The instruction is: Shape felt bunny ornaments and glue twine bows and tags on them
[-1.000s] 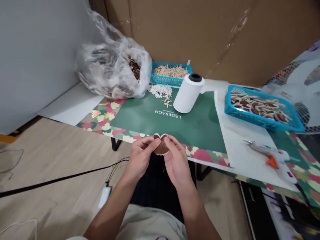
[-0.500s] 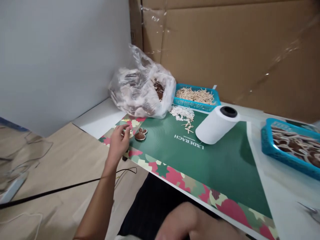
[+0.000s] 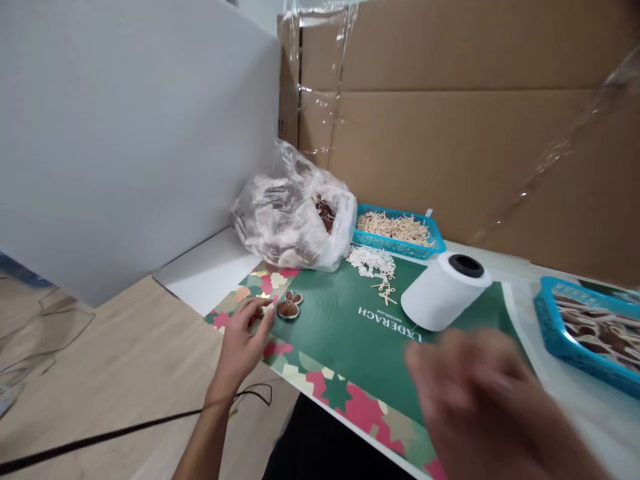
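My left hand (image 3: pixel 247 333) rests at the near left corner of the green paper mat (image 3: pixel 350 327), its fingers stretched toward a small brown heart-shaped piece (image 3: pixel 289 307) lying on the mat; there may be another small piece under the fingertips, but I cannot make it out. My right hand (image 3: pixel 480 393) is raised over the mat in the near right part of the view, smeared by motion, so its fingers cannot be read.
A clear plastic bag (image 3: pixel 293 217) of brown pieces sits at the back left. A blue basket (image 3: pixel 400 233) of pale strips, loose white bits (image 3: pixel 373 261), a white roll (image 3: pixel 443 293) and another blue basket (image 3: pixel 585 327) of brown pieces stand further right. A black cable (image 3: pixel 125 427) crosses the floor.
The view swung left and up. My left hand carried the brown heart-shaped piece from my lap to the mat's left corner and set it down. My right hand rose into view, moving.
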`<state>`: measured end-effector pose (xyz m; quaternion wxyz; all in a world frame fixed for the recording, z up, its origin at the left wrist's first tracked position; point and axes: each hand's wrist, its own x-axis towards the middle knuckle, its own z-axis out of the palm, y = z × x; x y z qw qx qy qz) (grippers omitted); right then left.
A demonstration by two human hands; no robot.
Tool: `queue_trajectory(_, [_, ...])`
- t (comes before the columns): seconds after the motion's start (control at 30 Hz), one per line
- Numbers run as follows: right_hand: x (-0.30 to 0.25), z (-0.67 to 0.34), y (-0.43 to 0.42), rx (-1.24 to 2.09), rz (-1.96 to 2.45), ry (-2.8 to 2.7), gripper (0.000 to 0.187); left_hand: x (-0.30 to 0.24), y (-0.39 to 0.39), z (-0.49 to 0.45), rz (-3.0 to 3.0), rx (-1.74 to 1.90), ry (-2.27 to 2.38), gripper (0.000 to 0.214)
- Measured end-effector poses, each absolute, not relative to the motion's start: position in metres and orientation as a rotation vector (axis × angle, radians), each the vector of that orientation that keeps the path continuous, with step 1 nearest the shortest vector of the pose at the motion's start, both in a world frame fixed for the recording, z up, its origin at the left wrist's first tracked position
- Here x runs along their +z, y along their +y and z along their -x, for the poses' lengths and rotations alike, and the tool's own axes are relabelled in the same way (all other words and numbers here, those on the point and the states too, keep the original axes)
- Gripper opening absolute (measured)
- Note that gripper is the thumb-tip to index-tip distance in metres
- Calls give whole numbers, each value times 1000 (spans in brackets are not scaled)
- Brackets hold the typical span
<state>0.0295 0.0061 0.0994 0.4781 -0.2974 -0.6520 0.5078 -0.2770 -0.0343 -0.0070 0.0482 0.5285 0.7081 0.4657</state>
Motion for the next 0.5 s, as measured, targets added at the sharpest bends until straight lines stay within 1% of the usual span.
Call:
queue_trajectory(0.07, [99,9,41,1362,768,-1554,12,-6,-34,274,-1765,1331,2158,30])
queue_trajectory(0.1, [97,29,63,1343,849,-1651,18,-5,-33,273,-1858,1260,2156,31])
queue_trajectory(0.17, [90,68,115,1073,995,-1914,29,-6,-28,270,-1993,1131,2165,29])
queue_trajectory(0.23, [82,102,171,963,1053,-1953,33,-9,-23,270,-2029,1063,2221,26])
queue_trajectory(0.37, [74,153,258,851,1107,-2051,20,-15,-16,279,-1980,1052,2398,28])
queue_trajectory(0.5, [72,186,293,774,1139,-2106,9,-24,-19,285,-1942,1094,2493,29])
